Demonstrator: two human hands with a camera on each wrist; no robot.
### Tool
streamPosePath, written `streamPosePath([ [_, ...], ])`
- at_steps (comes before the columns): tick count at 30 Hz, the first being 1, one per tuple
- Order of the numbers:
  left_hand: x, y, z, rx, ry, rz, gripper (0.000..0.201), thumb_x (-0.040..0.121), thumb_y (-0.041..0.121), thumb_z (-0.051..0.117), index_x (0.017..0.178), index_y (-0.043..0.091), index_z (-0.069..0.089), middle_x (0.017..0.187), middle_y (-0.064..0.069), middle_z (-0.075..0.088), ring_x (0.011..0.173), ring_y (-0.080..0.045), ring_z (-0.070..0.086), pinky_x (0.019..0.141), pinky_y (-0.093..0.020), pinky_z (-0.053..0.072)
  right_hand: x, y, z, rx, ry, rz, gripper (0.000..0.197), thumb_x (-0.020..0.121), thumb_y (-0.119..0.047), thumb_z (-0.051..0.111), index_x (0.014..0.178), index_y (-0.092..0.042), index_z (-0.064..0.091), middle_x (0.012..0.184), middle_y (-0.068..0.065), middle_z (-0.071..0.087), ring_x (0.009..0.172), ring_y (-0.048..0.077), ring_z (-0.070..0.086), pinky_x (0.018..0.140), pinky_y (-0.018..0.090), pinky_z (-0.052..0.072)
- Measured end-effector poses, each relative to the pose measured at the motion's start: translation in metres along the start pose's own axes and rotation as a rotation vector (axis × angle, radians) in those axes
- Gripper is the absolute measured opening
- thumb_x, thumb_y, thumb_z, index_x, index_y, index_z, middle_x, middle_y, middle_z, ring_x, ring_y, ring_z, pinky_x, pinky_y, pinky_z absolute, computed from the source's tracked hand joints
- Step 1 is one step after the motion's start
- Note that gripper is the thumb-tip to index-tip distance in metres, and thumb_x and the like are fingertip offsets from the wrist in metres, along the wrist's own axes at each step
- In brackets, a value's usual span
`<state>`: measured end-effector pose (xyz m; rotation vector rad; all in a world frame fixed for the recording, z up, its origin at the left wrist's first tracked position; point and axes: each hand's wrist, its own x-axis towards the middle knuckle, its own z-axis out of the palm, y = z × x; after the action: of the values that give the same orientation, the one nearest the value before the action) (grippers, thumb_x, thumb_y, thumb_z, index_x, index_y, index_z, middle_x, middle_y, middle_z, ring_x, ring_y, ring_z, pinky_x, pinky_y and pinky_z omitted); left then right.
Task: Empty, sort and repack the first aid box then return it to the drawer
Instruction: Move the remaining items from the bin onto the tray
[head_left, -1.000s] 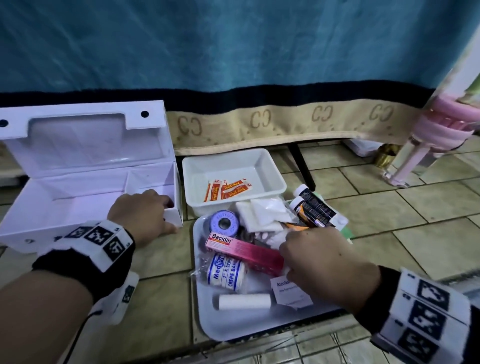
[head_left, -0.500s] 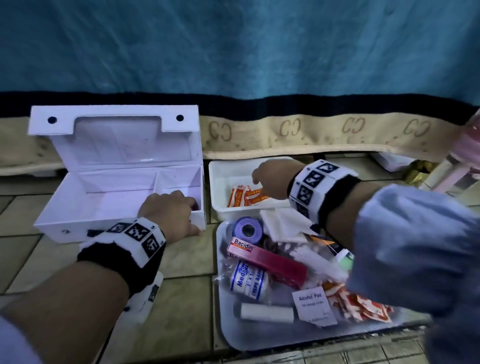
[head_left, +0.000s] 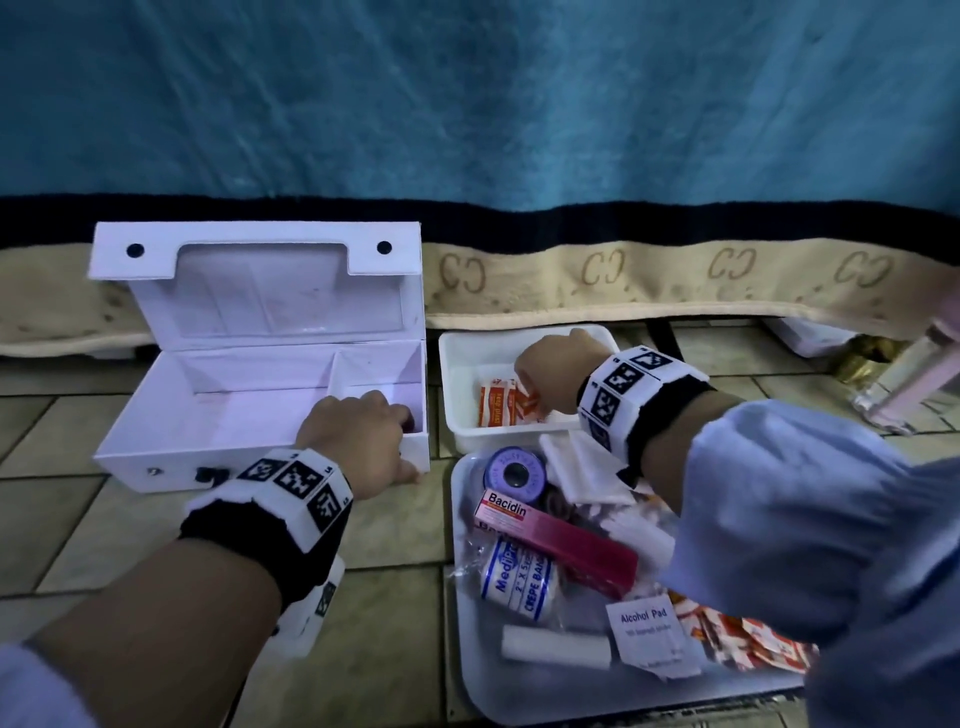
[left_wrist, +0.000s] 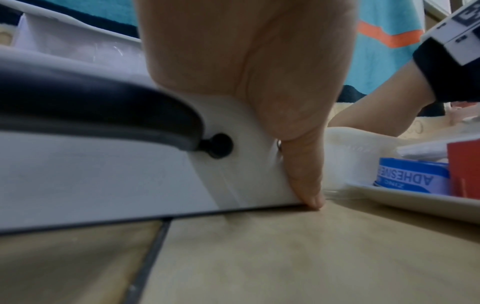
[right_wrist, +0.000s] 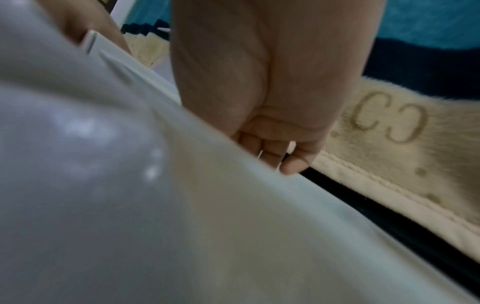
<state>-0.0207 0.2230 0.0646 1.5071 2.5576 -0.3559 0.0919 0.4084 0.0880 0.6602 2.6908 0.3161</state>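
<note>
The white first aid box (head_left: 249, 415) stands open on the floor at left, lid up and both compartments bare. My left hand (head_left: 363, 436) grips its front right corner, fingers over the rim and thumb (left_wrist: 303, 168) pressed on the front wall beside the black handle (left_wrist: 91, 107). My right hand (head_left: 556, 364) hangs in the small white tub (head_left: 457, 395) above orange plaster packets (head_left: 501, 405). Its fingers (right_wrist: 272, 148) are curled, and whether they hold anything is hidden. The grey tray (head_left: 472, 675) carries a Bacidin box (head_left: 550, 535), tape roll (head_left: 514, 473), crepe bandage (head_left: 514, 577), alcohol pad (head_left: 649, 634) and gauze roll (head_left: 556, 647).
A teal blanket with a beige border (head_left: 623, 280) hangs right behind the box and tub. More orange packets (head_left: 753, 639) lie at the tray's right under my sleeve. A pink object (head_left: 914, 379) stands at the far right. Tiled floor (head_left: 389, 623) lies between box and tray.
My right hand left the tray's middle and reached forward into the small tub, where it now hovers over the packets. The left hand kept its hold on the box corner.
</note>
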Motion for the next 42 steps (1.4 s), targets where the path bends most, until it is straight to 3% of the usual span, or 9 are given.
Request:
streamPosePath([
  [4,0.000,0.000,0.000,0.000,0.002,-0.002,0.059,0.079,0.063,0.054,0.127,0.030,0.047,0.126,-0.001,0.050,0.104,-0.023,0.056,0.081,-0.032,0.036,-0.031,0.011,-0.030,0.263,0.279,0.082,0.025,0.085,-0.038,0.064,0.093,-0.014,0.064,0.096,0.006,0.067,0.089,0.026,0.059,0.075,0.029,0.041],
  [10,-0.002,0.002,0.000,-0.008,0.029,-0.005,0.055,0.078,0.059,0.057,0.125,0.031,0.049,0.125,-0.001,0.051,0.105,-0.024,0.057,0.085,-0.032,0.039,-0.121,0.047,-0.049,0.617,0.545,0.260,0.013,0.083,-0.029,0.068,0.087,-0.016,0.068,0.073,0.002,0.062,0.064,0.020,0.053,0.055,0.026,0.038],
  [14,-0.002,0.002,0.000,0.001,0.029,-0.009,0.057,0.079,0.060,0.056,0.127,0.031,0.047,0.127,-0.001,0.050,0.107,-0.023,0.056,0.086,-0.032,0.038,-0.189,0.074,-0.016,0.719,0.502,0.431,0.010,0.076,-0.017,0.076,0.075,-0.021,0.067,0.060,-0.006,0.061,0.053,0.011,0.053,0.048,0.020,0.037],
  [18,-0.002,0.003,0.000,0.024,0.024,-0.004,0.056,0.080,0.061,0.055,0.126,0.030,0.047,0.127,-0.001,0.049,0.108,-0.022,0.055,0.086,-0.031,0.038,-0.229,0.087,0.042,0.834,0.475,0.654,0.017,0.074,-0.012,0.077,0.069,-0.024,0.066,0.053,-0.010,0.063,0.052,0.017,0.059,0.047,0.030,0.046],
  [20,-0.002,0.003,0.000,0.028,0.020,-0.007,0.057,0.080,0.062,0.054,0.126,0.030,0.046,0.128,-0.001,0.049,0.109,-0.022,0.055,0.086,-0.031,0.039,-0.238,0.081,0.064,0.899,0.420,0.731,0.006,0.076,-0.012,0.075,0.076,-0.017,0.071,0.051,-0.007,0.065,0.051,0.018,0.063,0.047,0.030,0.048],
  [25,-0.002,0.005,-0.003,0.025,0.010,-0.013,0.058,0.080,0.061,0.054,0.129,0.031,0.045,0.130,0.000,0.048,0.110,-0.021,0.055,0.085,-0.030,0.038,-0.236,0.058,0.098,0.954,0.235,0.805,0.016,0.075,-0.014,0.077,0.063,-0.017,0.067,0.050,0.001,0.067,0.051,0.015,0.067,0.057,0.032,0.056],
  [31,-0.005,0.007,-0.004,0.023,0.002,-0.023,0.057,0.080,0.061,0.054,0.127,0.030,0.046,0.131,0.001,0.047,0.110,-0.021,0.054,0.082,-0.030,0.036,-0.225,0.038,0.107,0.894,0.170,0.821,0.029,0.062,-0.025,0.086,0.058,-0.024,0.058,0.057,-0.004,0.064,0.053,0.009,0.058,0.045,0.023,0.037],
  [36,-0.004,0.006,-0.004,0.010,-0.001,-0.027,0.059,0.080,0.061,0.054,0.130,0.031,0.045,0.131,0.000,0.047,0.110,-0.021,0.054,0.087,-0.031,0.038,-0.221,0.036,0.087,0.724,0.162,0.805,0.034,0.065,-0.040,0.082,0.061,-0.021,0.053,0.061,0.000,0.062,0.058,0.019,0.059,0.048,0.025,0.036],
  [42,-0.003,0.005,-0.005,0.000,-0.017,-0.021,0.059,0.080,0.062,0.055,0.130,0.031,0.045,0.130,-0.002,0.047,0.111,-0.023,0.054,0.088,-0.032,0.038,-0.182,0.032,0.001,0.731,0.323,0.501,0.024,0.079,-0.041,0.067,0.068,-0.021,0.059,0.064,-0.004,0.060,0.059,0.013,0.055,0.049,0.025,0.034],
])
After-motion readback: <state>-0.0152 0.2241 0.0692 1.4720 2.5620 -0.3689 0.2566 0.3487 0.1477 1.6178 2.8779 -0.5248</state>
